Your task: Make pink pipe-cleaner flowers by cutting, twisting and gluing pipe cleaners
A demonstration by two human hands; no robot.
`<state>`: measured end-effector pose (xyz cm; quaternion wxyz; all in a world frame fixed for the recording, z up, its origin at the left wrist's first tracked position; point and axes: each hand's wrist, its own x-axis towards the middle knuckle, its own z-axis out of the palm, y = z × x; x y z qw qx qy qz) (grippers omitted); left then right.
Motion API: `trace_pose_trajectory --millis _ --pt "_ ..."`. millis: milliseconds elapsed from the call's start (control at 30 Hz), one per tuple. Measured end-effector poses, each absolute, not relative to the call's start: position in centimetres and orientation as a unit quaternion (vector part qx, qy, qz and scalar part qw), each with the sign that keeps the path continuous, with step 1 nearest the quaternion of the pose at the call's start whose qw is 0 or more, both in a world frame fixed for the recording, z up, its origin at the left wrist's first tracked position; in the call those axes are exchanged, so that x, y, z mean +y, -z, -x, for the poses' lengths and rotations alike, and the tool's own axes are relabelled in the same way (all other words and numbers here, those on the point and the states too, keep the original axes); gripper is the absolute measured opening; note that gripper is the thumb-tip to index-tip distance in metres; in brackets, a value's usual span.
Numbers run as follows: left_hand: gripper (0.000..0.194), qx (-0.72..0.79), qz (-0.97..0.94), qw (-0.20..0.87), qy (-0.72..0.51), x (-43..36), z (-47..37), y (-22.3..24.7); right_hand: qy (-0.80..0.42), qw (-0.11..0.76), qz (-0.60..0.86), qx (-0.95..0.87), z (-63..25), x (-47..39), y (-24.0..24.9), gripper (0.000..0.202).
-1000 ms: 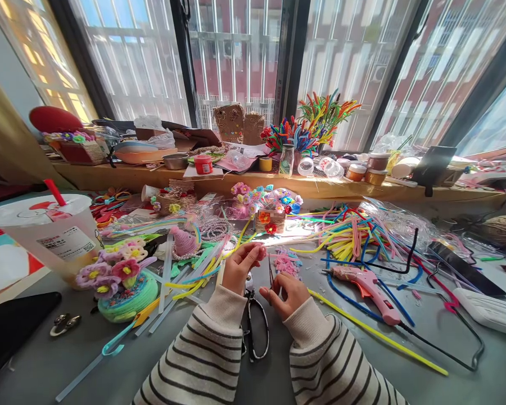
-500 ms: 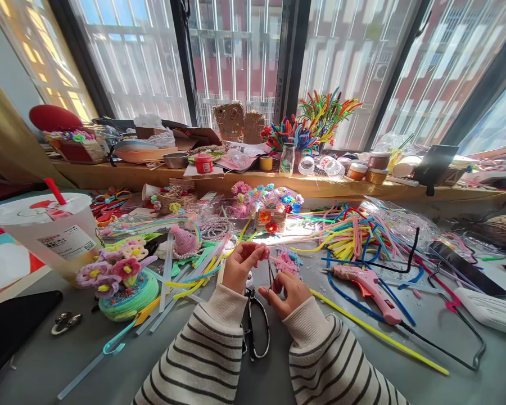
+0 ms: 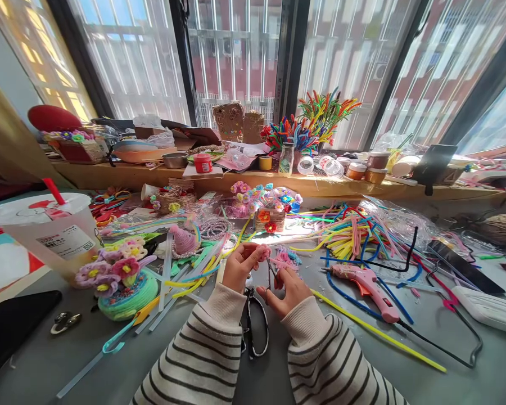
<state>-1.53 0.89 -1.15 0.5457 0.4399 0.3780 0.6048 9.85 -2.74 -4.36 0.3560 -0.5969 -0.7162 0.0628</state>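
Observation:
Between thumb and fingers, my left hand (image 3: pixel 239 268) pinches a small pink fuzzy piece (image 3: pixel 263 253). My right hand (image 3: pixel 285 292) is closed around the handles of small scissors (image 3: pixel 270 274), whose blades point up at the pink piece. The scissors' handles look slightly spread. Under and between my hands lies a larger pair of black-handled scissors (image 3: pixel 258 326) on the grey table. Just behind my right hand is a small heap of pink and blue fuzzy bits (image 3: pixel 289 257).
A pink glue gun (image 3: pixel 373 289) with its cord lies on the right, near a long yellow stem (image 3: pixel 379 331). On the left stand a drink cup (image 3: pixel 46 230) and a green pot of fuzzy flowers (image 3: pixel 129 295). Colourful stems (image 3: pixel 349 239) pile up behind.
The handles of the small scissors have spread apart in my right hand, and the blades are closer to the pink piece. My left hand has stayed nearly still.

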Motion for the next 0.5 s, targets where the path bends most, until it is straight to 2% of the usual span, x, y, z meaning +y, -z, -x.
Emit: trace_pose_trajectory --millis 167,500 --pt "0.018 0.375 -0.458 0.544 -0.595 1.03 1.56 1.36 -0.066 0.345 0.612 -0.708 -9.84 -2.75 4.4 0.033" --pt "0.019 0.37 -0.458 0.539 -0.602 0.96 1.54 1.31 -0.081 0.366 0.546 -0.749 -10.37 -2.15 4.99 0.037"
